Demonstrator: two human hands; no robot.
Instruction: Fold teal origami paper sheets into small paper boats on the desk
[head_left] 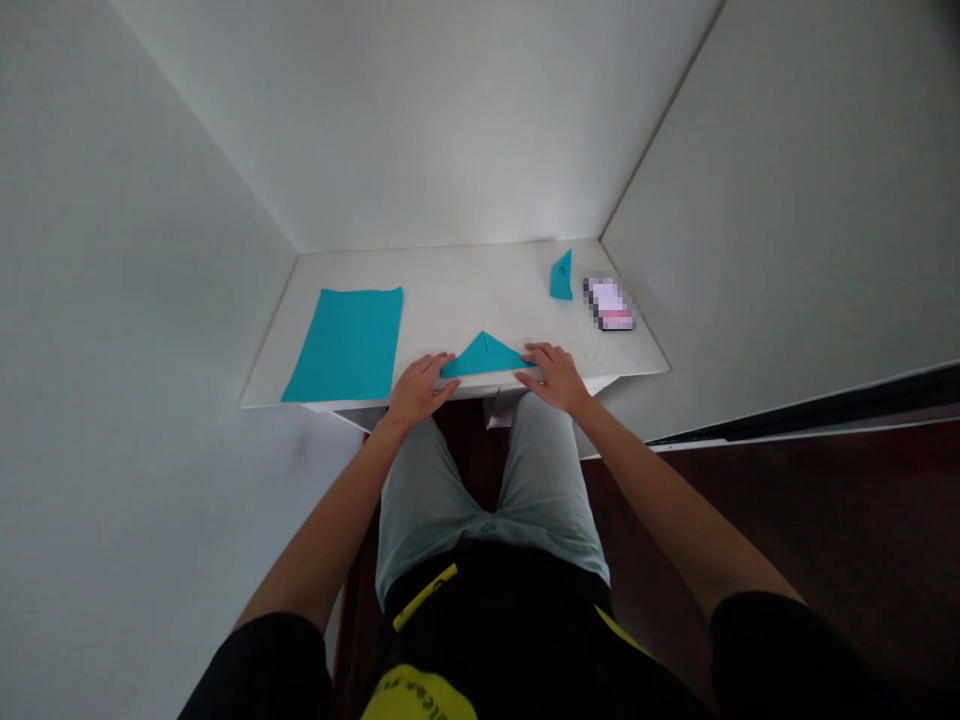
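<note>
A blue sheet of paper folded into a low triangle (484, 357) lies at the front edge of the white table, its point facing away from me and a short crease line running down from the tip. My left hand (420, 388) is at its left corner, fingers on the paper and thumb along the front edge. At the opposite corner, my right hand (555, 376) does the same, the fingertips covering that end. What lies under the fingers is hidden.
A flat blue sheet (346, 345) lies to the left on the white table (465, 285). Further back on the right stands a small folded blue paper piece (561, 276), beside a phone (610, 304) with a blurred screen. Walls enclose the table on three sides.
</note>
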